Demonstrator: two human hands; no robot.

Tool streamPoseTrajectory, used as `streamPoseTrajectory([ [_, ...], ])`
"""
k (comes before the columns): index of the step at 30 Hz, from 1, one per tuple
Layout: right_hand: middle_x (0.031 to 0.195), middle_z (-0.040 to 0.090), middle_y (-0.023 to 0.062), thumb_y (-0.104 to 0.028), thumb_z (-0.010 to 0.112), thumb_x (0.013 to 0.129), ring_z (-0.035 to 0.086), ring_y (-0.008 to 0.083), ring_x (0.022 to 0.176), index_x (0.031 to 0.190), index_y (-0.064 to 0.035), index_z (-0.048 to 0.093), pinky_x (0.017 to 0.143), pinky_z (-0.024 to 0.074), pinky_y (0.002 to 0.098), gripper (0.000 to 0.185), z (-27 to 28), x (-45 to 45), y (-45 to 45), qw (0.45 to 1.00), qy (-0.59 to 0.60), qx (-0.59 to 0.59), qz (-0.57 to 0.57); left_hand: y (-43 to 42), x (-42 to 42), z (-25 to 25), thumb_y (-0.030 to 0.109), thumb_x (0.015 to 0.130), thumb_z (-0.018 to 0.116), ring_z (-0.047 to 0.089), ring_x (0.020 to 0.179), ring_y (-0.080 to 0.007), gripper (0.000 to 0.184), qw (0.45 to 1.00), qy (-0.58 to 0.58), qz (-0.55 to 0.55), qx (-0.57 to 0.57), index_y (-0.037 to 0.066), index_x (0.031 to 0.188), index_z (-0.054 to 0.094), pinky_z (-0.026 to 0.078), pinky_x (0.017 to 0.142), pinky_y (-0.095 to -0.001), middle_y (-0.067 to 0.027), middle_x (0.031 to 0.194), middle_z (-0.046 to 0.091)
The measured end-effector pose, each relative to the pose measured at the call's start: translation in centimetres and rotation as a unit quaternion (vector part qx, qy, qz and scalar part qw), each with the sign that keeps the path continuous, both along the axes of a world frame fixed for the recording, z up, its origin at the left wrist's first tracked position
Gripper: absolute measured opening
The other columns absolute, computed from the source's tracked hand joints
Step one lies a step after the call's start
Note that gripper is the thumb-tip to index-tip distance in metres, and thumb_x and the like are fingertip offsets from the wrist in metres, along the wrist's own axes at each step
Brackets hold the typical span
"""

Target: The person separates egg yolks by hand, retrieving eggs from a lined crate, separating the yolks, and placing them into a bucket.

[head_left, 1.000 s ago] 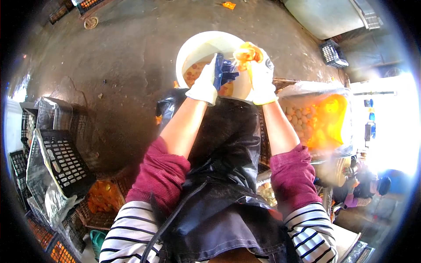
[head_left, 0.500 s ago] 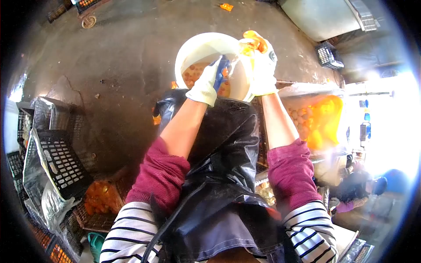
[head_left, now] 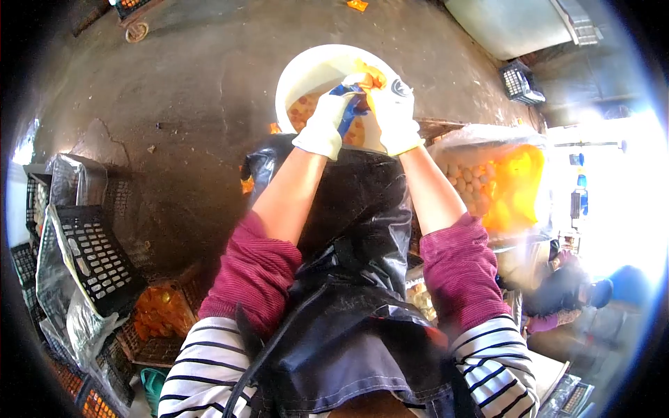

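Observation:
Both my hands wear white gloves over a round white bucket point(head_left: 284, 83). Its pale liquid holds several round orange-brown pieces. My right hand point(head_left: 391, 115) is closed on a bright orange, soft-looking thing point(head_left: 373, 75) whose kind I cannot make out. Close beside it, my left hand point(head_left: 329, 120) shows the blue palm side of its glove, with its fingers bent inward against the orange thing. Whether anything lies in its palm is hidden.
At right, a plastic-lined crate point(head_left: 540, 184) holds pale egg-like rounds point(head_left: 470, 181) and a bright yellow-orange mass. Black crates point(head_left: 97, 258) stack at left, beside a crate of orange pieces point(head_left: 160, 313). Another person point(head_left: 568, 289) is at lower right. A black apron point(head_left: 348, 230) covers my lap.
My right hand has moved left and slightly down with the orange thing, over the bucket. My left hand has risen slightly to meet it, so the hands are now together.

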State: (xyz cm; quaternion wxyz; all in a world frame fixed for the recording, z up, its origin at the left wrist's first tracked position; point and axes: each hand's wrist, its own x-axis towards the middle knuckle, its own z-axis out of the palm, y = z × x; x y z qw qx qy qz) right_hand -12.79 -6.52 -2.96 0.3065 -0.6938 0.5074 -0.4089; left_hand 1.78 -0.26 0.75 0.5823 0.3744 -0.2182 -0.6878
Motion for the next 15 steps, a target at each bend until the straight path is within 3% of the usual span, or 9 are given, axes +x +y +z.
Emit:
streamPoseTrajectory([
  [5,0.088,0.065,0.0061,-0.008,0.060,0.083,0.060,0.0113,0.073,0.101,-0.0015,0.062,0.066,0.0499,0.0245,0.019,8.7,2.6,3.3,0.991,-0.117,-0.047,-0.039,0.1,-0.1,0.4,0.015,0.084,0.058,0.062,0.071,-0.0164,0.019,0.997,0.047,0.061,-0.032,0.002,0.097,0.064,0.049,0.061,-0.0263,-0.0075,0.085,0.065],
  [7,0.087,0.065,0.0061,-0.011,0.059,0.083,0.060,0.0116,0.074,0.099,-0.0014,0.062,0.069,0.0498,0.0254,0.019,8.0,-1.4,2.5,0.980,0.058,-0.191,-0.014,0.7,0.7,0.6,0.018,0.085,0.055,0.060,0.064,-0.0139,0.019,0.967,-0.226,0.059,-0.105,0.005,0.096,0.064,0.048,0.057,-0.0284,-0.0061,0.076,0.064],
  [8,0.087,0.065,0.0060,-0.012,0.059,0.083,0.060,0.0118,0.075,0.098,-0.0014,0.062,0.070,0.0498,0.0259,0.018,7.6,-4.4,3.3,0.956,0.159,-0.246,-0.004,-0.4,1.2,-1.5,0.019,0.086,0.054,0.058,0.065,-0.0136,0.021,0.945,-0.289,0.080,-0.132,0.004,0.096,0.065,0.046,0.059,-0.0268,-0.0060,0.078,0.063],
  [9,0.090,0.065,0.0065,-0.015,0.057,0.084,0.062,0.0131,0.083,0.098,-0.0017,0.063,0.077,0.0487,0.0271,0.021,10.1,-5.3,6.3,0.993,-0.063,0.046,-0.093,-1.5,1.7,-3.6,0.020,0.087,0.054,0.056,0.067,-0.0133,0.022,0.917,-0.352,0.104,-0.155,0.004,0.097,0.065,0.045,0.061,-0.0252,-0.0059,0.080,0.063],
  [10,0.095,0.065,0.0082,-0.019,0.053,0.086,0.060,0.0173,0.095,0.099,-0.0023,0.063,0.082,0.0476,0.0304,0.024,9.3,-8.7,7.5,0.995,0.022,0.069,-0.065,-1.3,1.4,-4.4,0.021,0.088,0.054,0.055,0.071,-0.0141,0.023,0.905,-0.375,0.107,-0.171,0.003,0.098,0.065,0.045,0.065,-0.0260,-0.0067,0.083,0.062],
  [11,0.099,0.064,0.0103,-0.025,0.053,0.086,0.059,0.0197,0.099,0.102,-0.0020,0.062,0.084,0.0470,0.0328,0.029,9.6,-11.5,10.4,0.989,0.143,-0.036,-0.030,-1.1,1.2,-5.1,0.021,0.089,0.053,0.055,0.074,-0.0150,0.024,0.891,-0.398,0.111,-0.186,0.002,0.099,0.064,0.045,0.068,-0.0267,-0.0074,0.086,0.062],
  [12,0.096,0.063,0.0100,-0.026,0.052,0.087,0.059,0.0199,0.095,0.102,-0.0026,0.062,0.081,0.0471,0.0331,0.029,10.3,-13.6,13.5,0.991,0.119,-0.023,-0.054,-0.4,1.4,-3.0,0.021,0.090,0.052,0.056,0.079,-0.0160,0.025,0.941,-0.312,0.067,-0.112,0.001,0.100,0.064,0.045,0.072,-0.0277,-0.0085,0.090,0.062],
  [14,0.091,0.063,0.0094,-0.027,0.051,0.088,0.060,0.0201,0.087,0.102,-0.0038,0.061,0.074,0.0474,0.0337,0.029,10.3,-18.1,20.2,0.979,-0.056,0.093,-0.174,1.0,0.7,0.1,0.021,0.091,0.051,0.059,0.089,-0.0179,0.026,0.955,-0.289,0.061,-0.021,0.001,0.101,0.064,0.045,0.080,-0.0261,-0.0091,0.096,0.063],
  [15,0.089,0.063,0.0091,-0.028,0.050,0.089,0.060,0.0202,0.083,0.102,-0.0043,0.060,0.070,0.0475,0.0341,0.029,9.4,-20.6,24.0,0.954,-0.115,0.135,-0.243,-0.4,1.2,-2.6,0.022,0.093,0.049,0.060,0.091,-0.0194,0.027,0.941,-0.314,0.081,-0.097,0.000,0.103,0.061,0.047,0.080,-0.0282,-0.0101,0.098,0.063],
])
